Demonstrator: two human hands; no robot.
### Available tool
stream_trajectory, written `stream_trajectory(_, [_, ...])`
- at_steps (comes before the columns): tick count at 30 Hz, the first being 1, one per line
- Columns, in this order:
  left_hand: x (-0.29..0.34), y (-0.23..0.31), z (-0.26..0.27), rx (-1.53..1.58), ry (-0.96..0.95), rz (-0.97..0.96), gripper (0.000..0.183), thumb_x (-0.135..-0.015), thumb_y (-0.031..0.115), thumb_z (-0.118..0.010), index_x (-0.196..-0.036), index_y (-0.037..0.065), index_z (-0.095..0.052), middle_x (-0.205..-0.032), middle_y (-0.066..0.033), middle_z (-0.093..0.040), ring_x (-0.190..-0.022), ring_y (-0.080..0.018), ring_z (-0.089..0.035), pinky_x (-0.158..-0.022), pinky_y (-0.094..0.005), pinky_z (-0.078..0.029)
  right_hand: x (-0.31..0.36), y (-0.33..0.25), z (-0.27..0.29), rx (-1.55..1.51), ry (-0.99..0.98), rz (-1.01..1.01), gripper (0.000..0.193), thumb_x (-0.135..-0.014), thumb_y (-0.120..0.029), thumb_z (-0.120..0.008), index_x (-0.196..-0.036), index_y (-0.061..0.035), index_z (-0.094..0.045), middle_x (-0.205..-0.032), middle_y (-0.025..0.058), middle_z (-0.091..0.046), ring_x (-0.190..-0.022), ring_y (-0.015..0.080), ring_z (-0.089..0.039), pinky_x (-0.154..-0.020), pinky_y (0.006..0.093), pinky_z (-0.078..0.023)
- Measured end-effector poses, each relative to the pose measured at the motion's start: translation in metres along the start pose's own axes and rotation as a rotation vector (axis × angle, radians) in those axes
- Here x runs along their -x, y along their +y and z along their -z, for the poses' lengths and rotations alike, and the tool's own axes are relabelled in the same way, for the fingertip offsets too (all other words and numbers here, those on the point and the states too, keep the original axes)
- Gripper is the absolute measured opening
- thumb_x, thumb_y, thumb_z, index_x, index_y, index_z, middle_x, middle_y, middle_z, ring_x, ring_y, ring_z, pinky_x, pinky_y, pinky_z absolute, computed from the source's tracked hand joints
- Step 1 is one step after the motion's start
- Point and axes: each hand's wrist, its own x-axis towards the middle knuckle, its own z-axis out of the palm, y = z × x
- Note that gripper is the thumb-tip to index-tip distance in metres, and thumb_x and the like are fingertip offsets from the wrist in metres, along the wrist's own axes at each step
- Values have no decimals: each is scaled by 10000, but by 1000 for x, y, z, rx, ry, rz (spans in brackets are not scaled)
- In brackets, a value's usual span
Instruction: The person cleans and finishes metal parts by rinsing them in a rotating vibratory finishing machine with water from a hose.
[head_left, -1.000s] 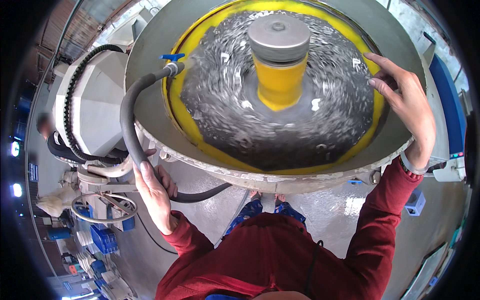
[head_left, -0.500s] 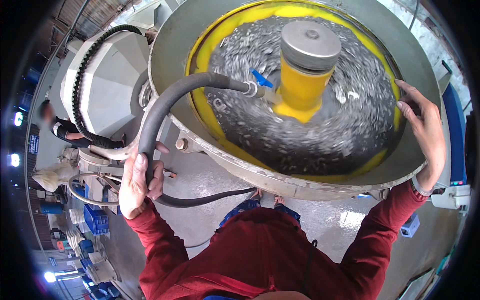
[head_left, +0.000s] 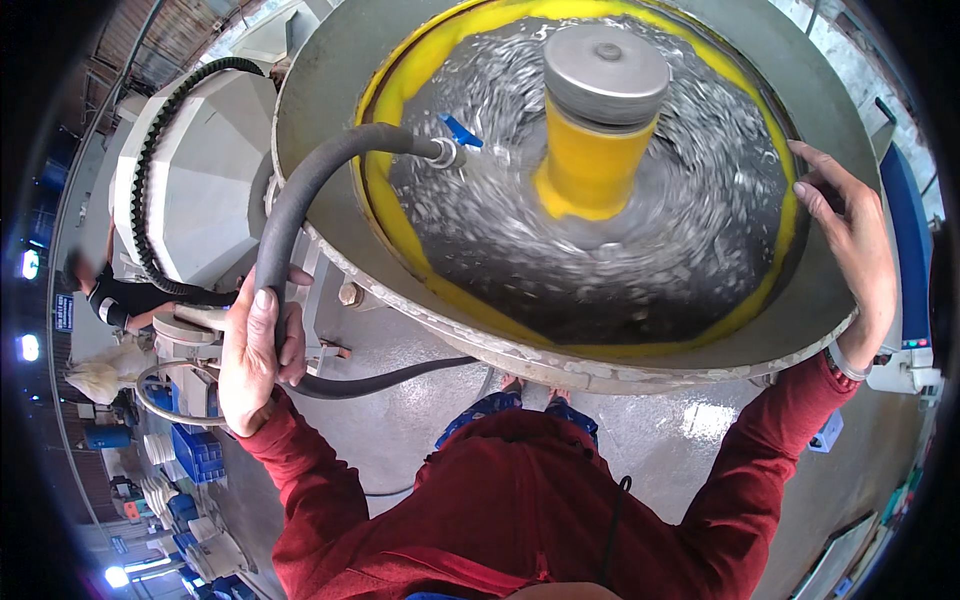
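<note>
My left hand (head_left: pixel 262 340) is wrapped around a thick dark rubber hose (head_left: pixel 285 225). The hose arches over the rim of a large round grey tub (head_left: pixel 480 335), and its metal end with a blue valve lever (head_left: pixel 461 130) hangs above the contents. Inside the yellow-lined bowl, a mass of small shiny pieces (head_left: pixel 470 250) in dark liquid is blurred by motion around a yellow centre column (head_left: pixel 592 160) with a metal cap. My right hand (head_left: pixel 845 215) is at the tub's right side, fingers partly spread near the yellow lining, holding nothing.
A white faceted drum (head_left: pixel 195 175) with a black corrugated tube stands left of the tub. A person in dark clothes (head_left: pixel 125 295) is beside it. Blue crates (head_left: pixel 197 453) and buckets stand at the far left. The hose trails across the wet floor (head_left: pixel 380 440) below the tub.
My left hand and the hose have shifted left, taking the hose end farther from the centre column. The person at the left has leaned toward the drum. My right hand has hardly moved.
</note>
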Motion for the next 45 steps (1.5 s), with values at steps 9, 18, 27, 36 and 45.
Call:
stream_trajectory(9, [9,3,3,4,-55,-42,497,-960,416,-369,-1118,-49,-443,-457,26,-339,-318,-44,-266,-312,-194,-230,2,-8,-1,1,-11,-68,333,-835,-118,-604,-1152,-18,-570,-703,26,-462,-624,87,-381,-568,239,-348])
stream_trajectory(18, [3,14,-6,40,59,-73,449,-966,381,-369,-1084,-42,-461,-447,31,-335,-307,-37,-251,-295,-188,-221,1,1,-1,47,8,-1,339,-846,-141,-605,-1159,-19,-570,-721,45,-504,-655,92,-425,-603,238,-384])
stream_trajectory(27, [4,24,-10,-4,89,-143,455,-961,379,-373,-1051,-53,-485,-447,34,-333,-305,-33,-252,-288,-185,-219,2,-3,1,45,-24,-41,334,-850,-141,-597,-1157,-14,-568,-713,51,-517,-659,94,-441,-609,241,-395])
stream_trajectory(36, [12,34,-9,-32,128,-152,455,-961,384,-366,-1044,-46,-486,-442,27,-337,-297,-39,-263,-287,-188,-226,3,-1,0,36,-24,-34,337,-850,-140,-595,-1161,-15,-566,-722,66,-518,-679,104,-458,-648,251,-416])
stream_trajectory(45, [-3,24,-31,-46,18,-127,385,-970,329,-367,-1044,-31,-481,-444,32,-335,-311,-44,-261,-298,-198,-215,3,1,1,9,-13,-4,333,-845,-131,-596,-1153,-8,-565,-714,62,-521,-666,101,-455,-637,258,-411])
